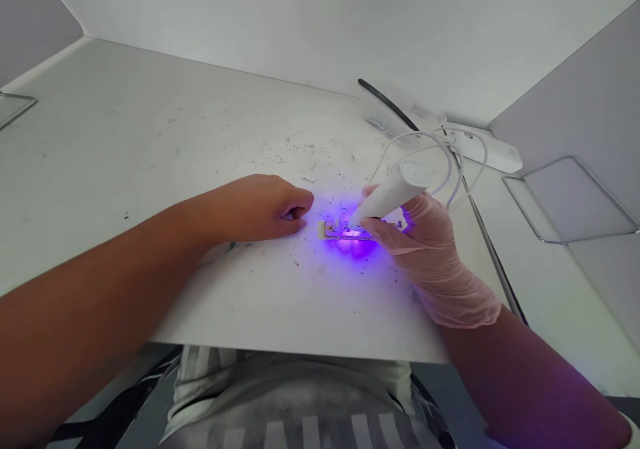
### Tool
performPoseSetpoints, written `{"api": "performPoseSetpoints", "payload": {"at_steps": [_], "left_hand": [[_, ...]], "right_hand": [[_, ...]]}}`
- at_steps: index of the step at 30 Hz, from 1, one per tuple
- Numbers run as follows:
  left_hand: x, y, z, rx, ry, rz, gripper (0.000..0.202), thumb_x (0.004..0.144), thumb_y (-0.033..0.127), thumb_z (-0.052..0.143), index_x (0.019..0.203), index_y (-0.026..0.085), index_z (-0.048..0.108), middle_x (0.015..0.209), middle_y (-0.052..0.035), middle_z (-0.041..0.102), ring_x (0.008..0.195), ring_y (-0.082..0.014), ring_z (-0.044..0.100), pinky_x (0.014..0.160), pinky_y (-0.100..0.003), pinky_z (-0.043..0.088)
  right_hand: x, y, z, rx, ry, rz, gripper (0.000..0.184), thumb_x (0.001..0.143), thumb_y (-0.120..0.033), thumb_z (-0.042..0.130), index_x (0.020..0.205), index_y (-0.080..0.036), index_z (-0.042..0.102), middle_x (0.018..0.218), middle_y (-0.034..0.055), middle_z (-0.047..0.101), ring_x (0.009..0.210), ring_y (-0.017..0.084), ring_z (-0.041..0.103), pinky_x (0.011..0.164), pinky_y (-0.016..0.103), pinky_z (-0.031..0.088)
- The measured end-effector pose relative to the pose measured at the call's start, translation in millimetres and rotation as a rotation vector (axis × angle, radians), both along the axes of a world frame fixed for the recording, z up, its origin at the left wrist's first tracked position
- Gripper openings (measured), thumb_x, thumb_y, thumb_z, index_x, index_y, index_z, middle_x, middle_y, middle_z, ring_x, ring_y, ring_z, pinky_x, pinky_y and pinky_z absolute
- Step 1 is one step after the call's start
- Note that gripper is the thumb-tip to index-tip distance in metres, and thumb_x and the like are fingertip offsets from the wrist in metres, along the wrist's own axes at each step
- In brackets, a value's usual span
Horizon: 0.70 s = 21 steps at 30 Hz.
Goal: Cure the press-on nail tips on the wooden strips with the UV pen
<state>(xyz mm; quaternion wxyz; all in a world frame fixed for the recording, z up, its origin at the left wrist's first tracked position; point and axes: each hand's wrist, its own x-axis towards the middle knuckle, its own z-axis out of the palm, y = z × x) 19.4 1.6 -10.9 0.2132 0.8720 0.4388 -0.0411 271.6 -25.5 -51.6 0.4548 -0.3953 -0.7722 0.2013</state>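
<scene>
My gloved right grip (pixel 430 235) is wrapped tight around the white light pen (pixel 395 192), whose tip throws violet glow on the small board (pixel 345 229) lying on the counter (pixel 175 135). My left grip (pixel 260 207) rests curled closed, just beside the board's left end.

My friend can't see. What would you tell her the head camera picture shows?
A gloved right hand holds a white pen light, shining violet onto a small part on a white table. The bare left hand rests curled just left of the part.
</scene>
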Motion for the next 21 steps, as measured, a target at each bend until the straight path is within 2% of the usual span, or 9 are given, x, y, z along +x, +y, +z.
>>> {"api": "performPoseSetpoints", "payload": {"at_steps": [21], "left_hand": [[-1.7,0.3,-0.3,0.005,0.010,-0.013,0.019,0.084,0.031,0.051,0.069,0.022,0.046,0.061,0.0019,0.051,0.057,-0.0139,0.043,0.055,-0.029,0.028]], "right_hand": [[0.0,-1.3,1.9,-0.003,0.002,-0.013,0.011,0.080,-0.031,0.072,0.089,-0.029,0.067,0.077,-0.0022,0.060,0.072,0.017,0.057,0.071,0.038,0.050]]}}
